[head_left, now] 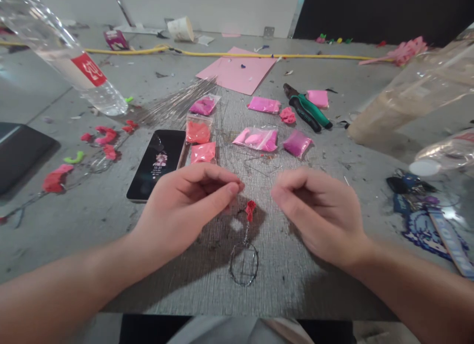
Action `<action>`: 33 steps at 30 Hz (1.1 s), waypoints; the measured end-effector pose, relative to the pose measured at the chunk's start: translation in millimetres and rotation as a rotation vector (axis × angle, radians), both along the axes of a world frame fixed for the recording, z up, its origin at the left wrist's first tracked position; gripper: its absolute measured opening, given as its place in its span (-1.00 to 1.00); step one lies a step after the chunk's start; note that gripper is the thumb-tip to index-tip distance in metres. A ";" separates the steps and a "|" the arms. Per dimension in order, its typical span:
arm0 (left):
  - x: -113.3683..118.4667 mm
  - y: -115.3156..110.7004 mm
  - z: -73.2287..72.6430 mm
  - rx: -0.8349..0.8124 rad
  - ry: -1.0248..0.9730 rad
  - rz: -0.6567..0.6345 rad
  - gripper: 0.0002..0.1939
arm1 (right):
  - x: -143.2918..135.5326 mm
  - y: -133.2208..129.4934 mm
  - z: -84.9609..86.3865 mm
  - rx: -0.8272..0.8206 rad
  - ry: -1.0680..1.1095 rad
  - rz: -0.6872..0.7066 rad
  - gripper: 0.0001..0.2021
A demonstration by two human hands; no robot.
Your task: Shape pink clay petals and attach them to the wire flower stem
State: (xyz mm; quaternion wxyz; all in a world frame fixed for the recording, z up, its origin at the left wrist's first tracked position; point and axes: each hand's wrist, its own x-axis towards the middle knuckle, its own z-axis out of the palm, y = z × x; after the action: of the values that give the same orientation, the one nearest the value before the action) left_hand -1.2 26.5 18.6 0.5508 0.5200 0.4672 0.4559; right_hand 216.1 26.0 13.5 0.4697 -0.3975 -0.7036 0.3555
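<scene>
Over the near middle of the table, my left hand is closed, thumb against fingertips. A tiny reddish bit seems to show at the tips, too small to name. My right hand faces it, its fingers curled against the thumb; motion blurs it, and anything inside is hidden. On the table between and below the hands lies a twisted wire piece with a wire loop at its near end. Red clay covers its far tip. Neither hand touches this piece.
A phone lies left of centre, by bags of coloured clay. Behind are green-handled pliers, thin wires and pink paper. Bottles stand left and right. Clay-covered wire pieces lie left, keychains right.
</scene>
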 end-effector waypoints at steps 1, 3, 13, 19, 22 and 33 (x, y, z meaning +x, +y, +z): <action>-1.4 2.3 -1.6 -0.010 -0.015 0.018 -0.96 | 0.8 4.8 -2.8 -0.003 -0.021 -0.038 -0.79; -3.6 6.5 -4.5 -0.010 -0.024 0.054 -0.93 | 2.0 15.2 -9.6 -0.042 -0.054 -0.086 -0.89; -3.2 11.6 -4.6 0.079 0.215 -0.080 -0.87 | 2.7 26.0 -14.0 0.072 -0.270 -0.013 -0.75; -3.2 10.9 -4.1 0.166 0.296 -0.128 -0.74 | -4.6 16.3 -17.3 0.432 -0.284 0.103 -0.92; -1.2 8.3 -3.3 0.156 0.292 -0.159 -0.79 | -7.6 12.5 -18.3 0.502 -0.253 0.084 -0.85; 3.3 -0.7 4.2 0.173 0.264 -0.219 -0.84 | -10.1 10.9 -14.1 0.660 -0.304 0.005 -0.89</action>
State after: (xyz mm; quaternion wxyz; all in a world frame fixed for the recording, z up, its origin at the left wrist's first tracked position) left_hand 2.1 25.8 22.8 0.4845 0.6684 0.4352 0.3593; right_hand 206.0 37.0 -0.6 0.4620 -0.2711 -0.8431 0.0472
